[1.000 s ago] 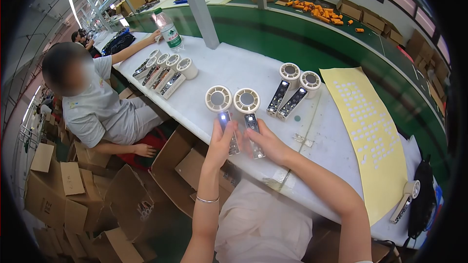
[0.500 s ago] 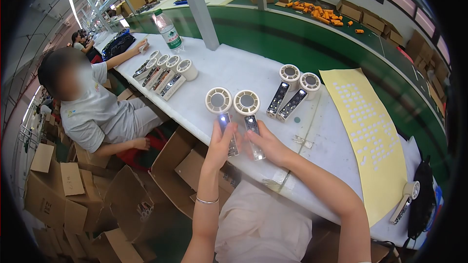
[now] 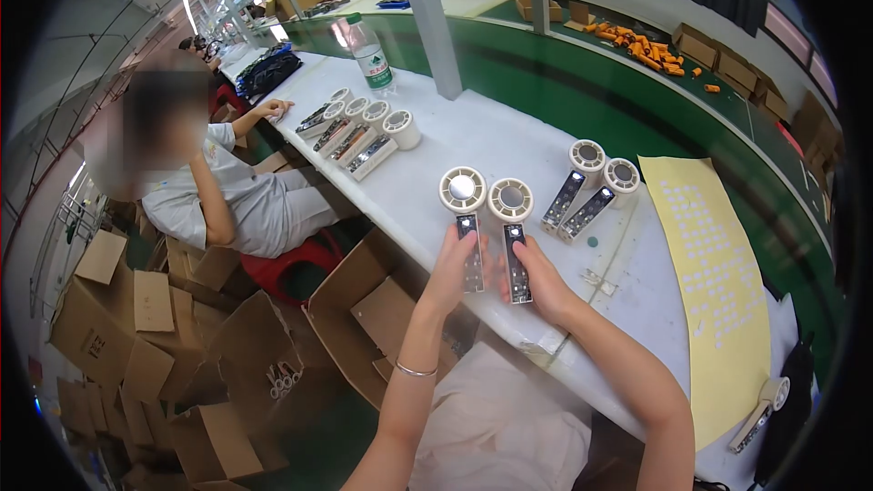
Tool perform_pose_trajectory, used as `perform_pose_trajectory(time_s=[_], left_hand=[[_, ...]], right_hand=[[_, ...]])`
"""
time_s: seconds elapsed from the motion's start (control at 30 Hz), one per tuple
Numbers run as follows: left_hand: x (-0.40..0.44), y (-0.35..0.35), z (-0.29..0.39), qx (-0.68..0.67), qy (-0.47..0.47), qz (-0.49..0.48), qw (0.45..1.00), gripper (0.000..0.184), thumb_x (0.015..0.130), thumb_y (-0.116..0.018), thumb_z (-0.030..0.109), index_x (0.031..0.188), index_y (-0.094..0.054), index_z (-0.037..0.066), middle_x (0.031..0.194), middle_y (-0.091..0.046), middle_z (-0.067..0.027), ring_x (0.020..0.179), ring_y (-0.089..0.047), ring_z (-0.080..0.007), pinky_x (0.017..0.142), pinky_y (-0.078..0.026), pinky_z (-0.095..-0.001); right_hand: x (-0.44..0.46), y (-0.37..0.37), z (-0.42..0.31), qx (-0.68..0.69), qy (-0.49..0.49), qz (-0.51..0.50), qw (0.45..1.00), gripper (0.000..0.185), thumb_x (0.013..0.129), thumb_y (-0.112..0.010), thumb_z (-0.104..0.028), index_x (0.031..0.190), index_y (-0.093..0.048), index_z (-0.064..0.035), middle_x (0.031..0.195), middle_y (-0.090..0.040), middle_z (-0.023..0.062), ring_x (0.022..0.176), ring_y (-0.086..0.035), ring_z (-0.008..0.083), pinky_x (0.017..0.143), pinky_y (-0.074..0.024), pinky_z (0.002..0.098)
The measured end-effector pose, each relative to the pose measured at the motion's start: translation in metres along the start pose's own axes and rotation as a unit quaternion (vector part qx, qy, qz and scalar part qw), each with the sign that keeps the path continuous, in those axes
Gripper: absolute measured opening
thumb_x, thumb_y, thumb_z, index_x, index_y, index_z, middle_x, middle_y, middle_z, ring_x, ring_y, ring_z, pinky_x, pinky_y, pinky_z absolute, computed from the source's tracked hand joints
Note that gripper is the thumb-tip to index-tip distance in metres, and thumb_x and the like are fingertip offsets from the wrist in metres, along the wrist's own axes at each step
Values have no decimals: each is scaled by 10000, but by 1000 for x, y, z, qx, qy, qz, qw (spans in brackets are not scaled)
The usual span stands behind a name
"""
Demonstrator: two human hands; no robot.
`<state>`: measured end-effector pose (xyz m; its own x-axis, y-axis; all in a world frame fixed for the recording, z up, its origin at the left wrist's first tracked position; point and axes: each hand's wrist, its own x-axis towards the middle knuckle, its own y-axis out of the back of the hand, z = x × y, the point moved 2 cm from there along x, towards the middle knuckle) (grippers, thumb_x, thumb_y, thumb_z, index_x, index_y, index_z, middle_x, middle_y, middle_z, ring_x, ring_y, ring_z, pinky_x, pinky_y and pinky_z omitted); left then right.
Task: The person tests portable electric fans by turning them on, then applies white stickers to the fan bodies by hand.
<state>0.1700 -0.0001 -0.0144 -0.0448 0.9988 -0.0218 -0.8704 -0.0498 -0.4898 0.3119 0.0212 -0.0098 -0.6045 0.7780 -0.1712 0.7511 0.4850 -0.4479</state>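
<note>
My left hand (image 3: 449, 264) is closed around the handle of a white handheld fan (image 3: 463, 189), its thumb on the exposed circuit board. A matching handheld fan (image 3: 510, 200) is gripped in my right hand (image 3: 544, 280), thumb likewise on the board in its handle. Both fans are held side by side, round heads pointing away from me, above the near edge of the white table (image 3: 509, 141). Just beyond my right hand lie two more such fans, one on the left (image 3: 587, 156) and one on the right (image 3: 622, 175), handles open with boards showing.
Several fans (image 3: 398, 127) lie in a row at the left, near a water bottle (image 3: 371, 59). A yellow sheet (image 3: 727, 391) with white stickers lies at right, beside a lone fan (image 3: 776, 391). Cardboard boxes (image 3: 346, 345) stand below. A co-worker (image 3: 232, 191) sits at left.
The view has turned left, so the table things appear farther right. The co-worker's near arm has risen from the lap toward the head. Both fans stay in my hands; the left fan's light looks less bright.
</note>
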Motion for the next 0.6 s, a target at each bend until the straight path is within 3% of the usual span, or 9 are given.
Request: perform_pose_trajectory(time_s=[0.6], left_hand=[[-1, 0, 1, -6, -2, -12, 1000, 294, 915, -418, 248, 1123, -363, 47, 805, -460, -69, 543, -481, -140, 414, -401, -250]], right_hand=[[-4, -2, -3, -39, 6, 3, 999, 266, 944, -339, -325, 1036, -370, -78, 854, -489, 41, 590, -523, 140, 516, -455, 275]])
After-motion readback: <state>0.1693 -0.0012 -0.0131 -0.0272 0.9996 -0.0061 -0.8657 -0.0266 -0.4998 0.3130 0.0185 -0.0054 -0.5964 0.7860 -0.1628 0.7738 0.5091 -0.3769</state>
